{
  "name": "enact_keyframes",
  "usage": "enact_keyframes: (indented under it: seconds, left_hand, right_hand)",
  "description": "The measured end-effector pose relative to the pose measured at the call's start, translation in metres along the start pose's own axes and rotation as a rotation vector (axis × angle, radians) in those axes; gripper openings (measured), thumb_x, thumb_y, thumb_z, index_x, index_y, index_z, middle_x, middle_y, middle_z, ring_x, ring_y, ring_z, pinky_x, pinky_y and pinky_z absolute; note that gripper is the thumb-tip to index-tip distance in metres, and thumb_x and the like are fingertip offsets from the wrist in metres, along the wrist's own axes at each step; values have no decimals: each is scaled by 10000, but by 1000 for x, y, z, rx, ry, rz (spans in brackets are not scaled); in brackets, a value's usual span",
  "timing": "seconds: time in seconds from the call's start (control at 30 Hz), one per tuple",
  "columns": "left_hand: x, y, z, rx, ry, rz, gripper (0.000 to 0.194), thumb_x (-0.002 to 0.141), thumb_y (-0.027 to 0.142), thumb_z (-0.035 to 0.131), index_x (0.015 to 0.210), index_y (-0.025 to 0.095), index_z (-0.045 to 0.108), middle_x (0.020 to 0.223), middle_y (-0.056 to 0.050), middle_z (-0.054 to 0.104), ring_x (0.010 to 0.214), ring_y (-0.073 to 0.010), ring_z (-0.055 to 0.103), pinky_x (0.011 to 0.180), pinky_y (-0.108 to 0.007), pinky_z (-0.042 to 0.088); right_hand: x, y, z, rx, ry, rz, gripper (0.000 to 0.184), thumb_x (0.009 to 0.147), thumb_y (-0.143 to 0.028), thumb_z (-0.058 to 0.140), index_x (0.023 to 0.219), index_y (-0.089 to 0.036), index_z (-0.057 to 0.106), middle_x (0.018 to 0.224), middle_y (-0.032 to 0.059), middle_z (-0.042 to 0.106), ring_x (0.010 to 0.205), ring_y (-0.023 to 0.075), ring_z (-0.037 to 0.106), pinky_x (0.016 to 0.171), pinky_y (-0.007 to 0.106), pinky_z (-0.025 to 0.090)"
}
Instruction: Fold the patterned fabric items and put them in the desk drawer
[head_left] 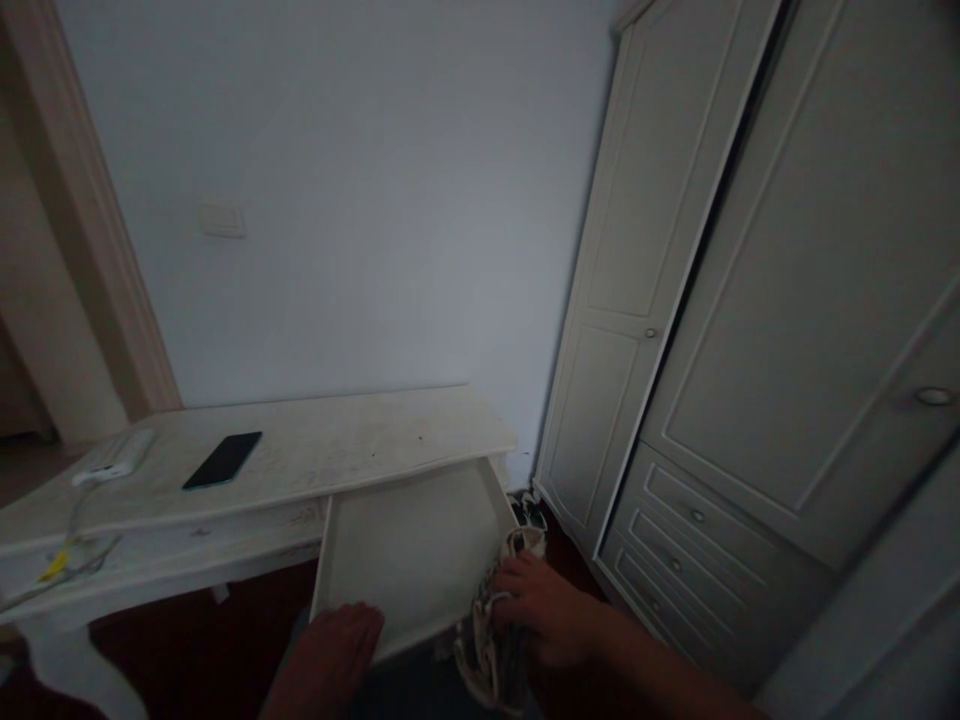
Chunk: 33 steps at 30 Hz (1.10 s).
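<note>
A white desk drawer (420, 545) is pulled out, and its inside is bare. At its front left corner, my left hand (337, 645) has its fingers together over the front edge, gripping the drawer. Beyond the drawer's front right corner, my right hand (536, 605) is closed on a crumpled fabric item (487, 655) with beige trim and a dark pattern. It looks like a soft bag, but its exact kind is unclear. Part of the fabric hides behind my fingers and hangs below the drawer's rim.
On the white desk (405, 425) lie a dark phone (223, 461) and a white box-like device (116, 457) with a cable. A yellow tag (54, 566) is at the left. Dark and white shoes (529, 510) sit on the floor by the white wardrobe (675, 300).
</note>
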<state>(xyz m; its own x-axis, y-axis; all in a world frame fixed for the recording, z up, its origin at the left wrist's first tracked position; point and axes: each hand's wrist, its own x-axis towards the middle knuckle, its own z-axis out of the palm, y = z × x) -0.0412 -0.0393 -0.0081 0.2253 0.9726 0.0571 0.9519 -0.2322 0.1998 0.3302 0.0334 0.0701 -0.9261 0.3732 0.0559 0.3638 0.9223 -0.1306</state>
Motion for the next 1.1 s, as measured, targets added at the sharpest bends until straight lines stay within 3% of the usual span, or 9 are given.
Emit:
enact_keyframes:
  seconds: [0.13, 0.3, 0.43, 0.5, 0.6, 0.73, 0.83, 1.0, 1.1]
  left_hand:
    - [3, 6, 0, 50, -134, -38, 479, 1001, 210, 390, 1342, 264, 722, 1440, -85, 724, 1336, -274, 670, 1192, -492, 465]
    - [2, 0, -1, -22, -173, -114, 605, 1011, 191, 323, 1597, 251, 465, 1386, -108, 750, 1244, -219, 715, 1090, -370, 506]
    - [2, -2, -7, -51, -298, -162, 731, 942, 155, 365, 1668, 205, 309, 1353, -105, 756, 1212, -193, 707, 1055, -327, 488]
    - [0, -1, -9, -36, -285, -165, 700, 960, 162, 322, 1657, 210, 340, 1318, -109, 767, 1198, -207, 707, 1046, -342, 488]
    - [-4, 2, -8, -13, -202, -138, 657, 996, 182, 248, 1637, 195, 390, 1265, -128, 779, 1173, -233, 709, 1047, -383, 493]
    - [-7, 0, 2, -2, -141, -134, 637, 1020, 212, 202, 1589, 208, 486, 1372, -129, 746, 1217, -249, 698, 1105, -429, 487]
    - [-7, -5, 8, -12, -106, -116, 628, 1020, 218, 208, 1548, 232, 549, 1420, -109, 727, 1232, -248, 699, 1133, -444, 488]
    - [-6, -11, 11, -19, -117, -126, 602, 1007, 207, 272, 1520, 246, 586, 1406, -97, 741, 1238, -249, 714, 1119, -436, 521]
    - [-7, -10, 9, 7, -126, -110, 614, 998, 173, 271, 1522, 238, 584, 1400, -101, 744, 1255, -245, 708, 1127, -433, 512]
  right_hand:
    - [22, -12, 28, -16, 37, -41, 428, 757, -374, 719, 1174, -311, 647, 1232, 64, 701, 1153, 313, 587, 955, 484, 410]
    - [101, -52, 72, -105, 184, -248, 417, 887, -504, 678, 1264, -335, 621, 1289, 48, 689, 1139, 297, 579, 924, 468, 423]
    - [133, -64, 74, -97, 219, -321, 419, 910, -495, 664, 1292, -331, 612, 1298, 40, 694, 1150, 292, 583, 906, 446, 436]
    - [124, -55, 64, -85, 187, -302, 433, 868, -460, 694, 1271, -322, 622, 1303, 41, 693, 1150, 290, 586, 900, 431, 440]
    - [83, -29, 45, -58, 109, -227, 468, 789, -406, 729, 1234, -294, 638, 1271, 62, 695, 1144, 291, 586, 916, 428, 440]
    - [9, 3, 25, 13, 106, 34, 377, 798, -301, 644, 1173, -262, 661, 1240, 104, 674, 1167, 296, 572, 970, 443, 424]
    - [-27, 12, 22, 25, 130, 197, 409, 789, -252, 610, 1194, -253, 670, 1240, 133, 650, 1165, 309, 563, 986, 458, 418]
    - [-37, 7, 27, -77, 113, 229, 408, 847, -316, 640, 1250, -286, 689, 1274, 148, 644, 1163, 343, 558, 1014, 519, 396]
    - [-36, 4, 23, -122, 209, 350, 455, 847, -270, 628, 1300, -279, 679, 1399, 161, 605, 1236, 358, 524, 1083, 555, 349]
